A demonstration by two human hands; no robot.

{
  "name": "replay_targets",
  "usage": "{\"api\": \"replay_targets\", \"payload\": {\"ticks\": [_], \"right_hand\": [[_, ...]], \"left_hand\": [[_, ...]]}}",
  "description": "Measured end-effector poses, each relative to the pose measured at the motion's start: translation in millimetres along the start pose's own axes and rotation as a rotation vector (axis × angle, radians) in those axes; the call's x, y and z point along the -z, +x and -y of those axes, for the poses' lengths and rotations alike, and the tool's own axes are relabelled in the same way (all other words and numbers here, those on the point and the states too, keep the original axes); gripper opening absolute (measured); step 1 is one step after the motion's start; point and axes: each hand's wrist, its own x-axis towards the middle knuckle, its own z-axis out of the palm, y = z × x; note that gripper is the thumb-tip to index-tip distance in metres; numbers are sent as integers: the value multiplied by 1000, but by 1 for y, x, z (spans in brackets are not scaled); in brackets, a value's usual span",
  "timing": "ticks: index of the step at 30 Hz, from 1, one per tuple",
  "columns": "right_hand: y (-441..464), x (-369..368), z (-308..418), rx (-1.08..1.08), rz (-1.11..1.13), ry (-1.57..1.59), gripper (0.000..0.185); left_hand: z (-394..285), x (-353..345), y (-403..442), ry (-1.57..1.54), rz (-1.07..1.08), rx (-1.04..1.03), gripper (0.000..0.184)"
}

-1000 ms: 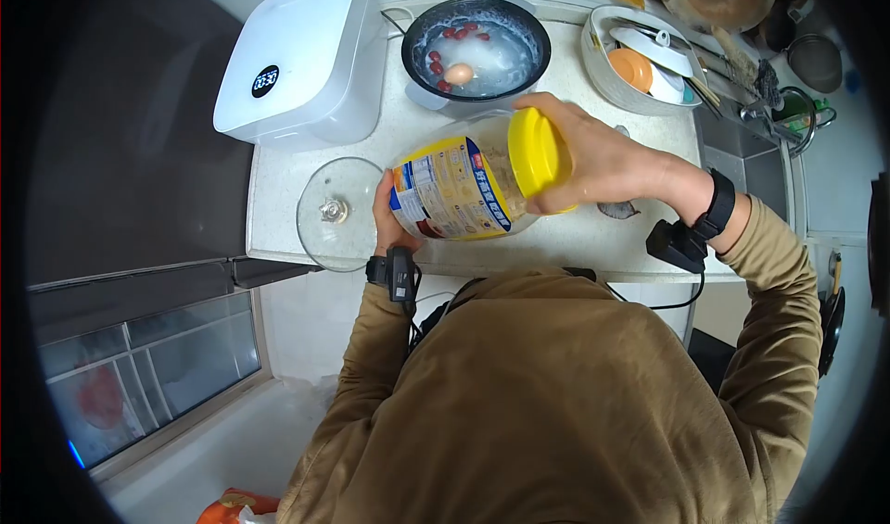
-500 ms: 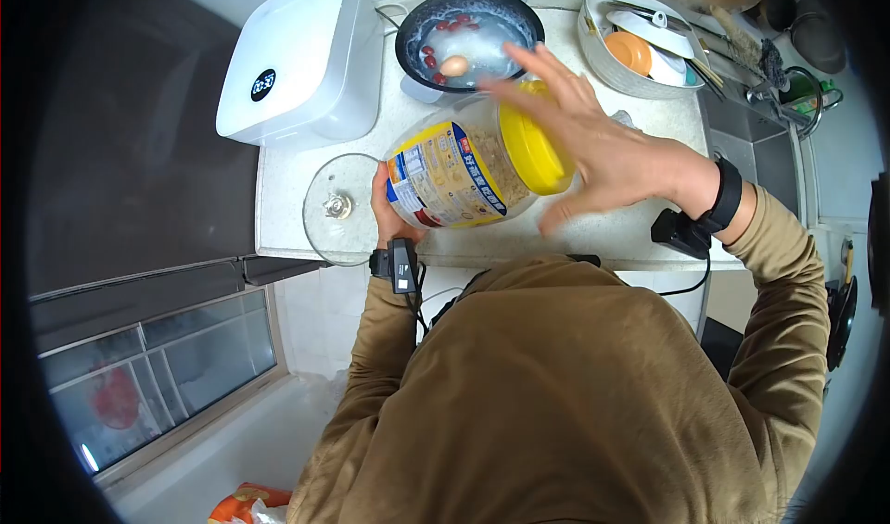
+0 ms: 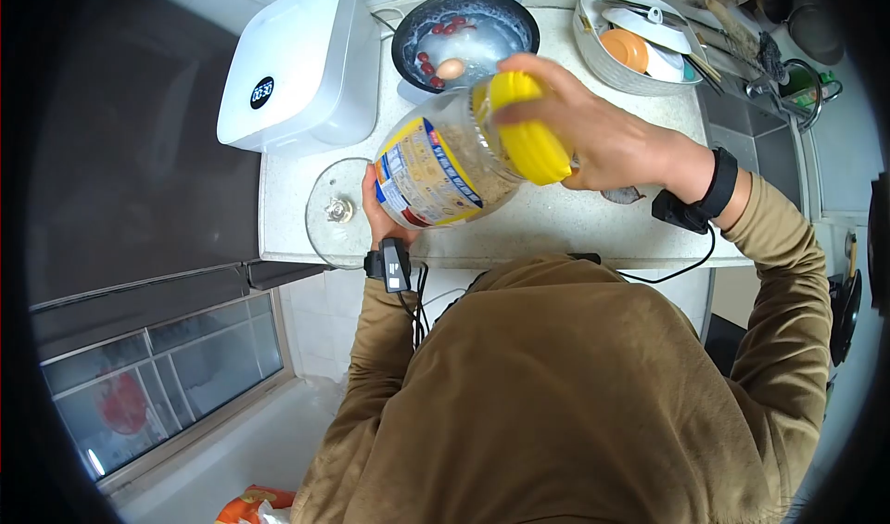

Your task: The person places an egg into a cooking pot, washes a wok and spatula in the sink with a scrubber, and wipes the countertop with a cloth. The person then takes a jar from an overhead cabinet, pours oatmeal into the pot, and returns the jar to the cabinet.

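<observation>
My left hand point(image 3: 378, 214) is closed around the lower side of a big clear plastic jar point(image 3: 436, 176), which is tilted with its mouth to the upper right. The jar has a yellow and blue label and holds pale oat-like flakes. My right hand point(image 3: 603, 135) has its fingers wrapped round the yellow lid point(image 3: 538, 139) at the jar's mouth. Whether the lid is still threaded on, I cannot tell. Just behind the jar sits a black pot point(image 3: 399, 56) with liquid, several red dates point(image 3: 426, 65) and an egg point(image 3: 451, 68).
A glass pot lid point(image 3: 324, 232) lies on the counter point(image 3: 593, 223) by my left hand. At the left stands a white box-shaped appliance point(image 3: 297, 70) with a display. Back right, a basket point(image 3: 607, 65) holds dishes and chopsticks, beside the sink point(image 3: 765, 149).
My right hand, spread beside the lid before, has closed round it. The jar has shifted slightly left and tilted more upward.
</observation>
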Motion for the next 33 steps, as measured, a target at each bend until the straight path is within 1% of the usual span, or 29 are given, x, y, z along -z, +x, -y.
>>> {"api": "replay_targets", "payload": {"ticks": [1, 3, 4, 6, 7, 8, 9, 10, 11, 12, 13, 14, 16, 17, 20, 21, 22, 24, 25, 27, 29, 30, 32, 33], "right_hand": [[-2, -1, -3, 2, -1, 1, 95], [-8, -7, -9, -178, -171, 568, 96], [-10, -7, -9, -176, -171, 567, 96], [-13, -7, -8, -436, -229, 948, 104], [-14, -13, -12, -445, -289, 940, 106], [-16, -18, -16, -441, -287, 938, 106], [-18, -24, -19, -461, -343, 1106, 104], [-20, -29, -22, -480, -399, 1275, 102], [-23, -32, -22, -519, -398, 1433, 103], [-25, -37, -25, -517, -400, 1430, 103], [-27, -44, -28, -504, -414, 1631, 103], [-29, -50, -31, -486, -428, 1835, 104], [-32, -61, -32, -502, -429, 1826, 105], [-31, -66, -34, -495, -429, 1859, 103], [-23, -74, -43, -458, -442, 1888, 99], [-18, -74, -47, -433, -444, 1912, 99], [-13, -75, -50, -408, -448, 1936, 98], [-2, -72, -55, -378, -493, 1909, 97], [3, -68, -55, -345, -483, 1964, 96], [13, -69, -54, -302, -478, 2018, 95], [19, -86, -52, -325, -472, 2054, 87], [20, -93, -54, -322, -469, 2053, 87], [26, -98, -59, -373, -409, 2122, 75], [30, -98, -62, -371, -414, 2123, 75]], "left_hand": [[0, 1, -1, 1, -1, -2, 63], [0, 6, 1, 20, -117, -63, 68], [1, 9, 2, 21, -115, -65, 68], [-1, 10, 3, 6, -143, -59, 70], [-1, 9, 3, 5, -142, -63, 70], [-2, 2, 1, -33, -136, -66, 66], [-3, -2, -1, -70, -131, -68, 61], [-4, -2, -1, -70, -128, -71, 61], [-8, -1, -1, -72, -114, -80, 60], [-11, 0, 0, -75, -99, -89, 60], [-15, 3, 2, -28, -71, -146, 59], [-21, 2, 2, -27, -68, -144, 59], [-36, -9, -3, 15, 29, -92, 59], [-43, -12, -2, 51, -22, -106, 58], [-65, -21, 3, 148, -38, -120, 58], [-73, -27, 4, 182, -11, -137, 54], [-84, -33, 8, 189, -3, -144, 54], [-106, -46, 12, 326, -52, -250, 55], [-119, -56, 11, 368, -13, -270, 55], [-135, -89, 3, 453, 36, -295, 47], [-141, -100, 7, 476, 54, -305, 39], [-140, -105, 7, 476, 55, -309, 39], [-139, -119, 9, 627, -100, -413, 46], [-144, -119, 11, 655, -49, -422, 58]]}}
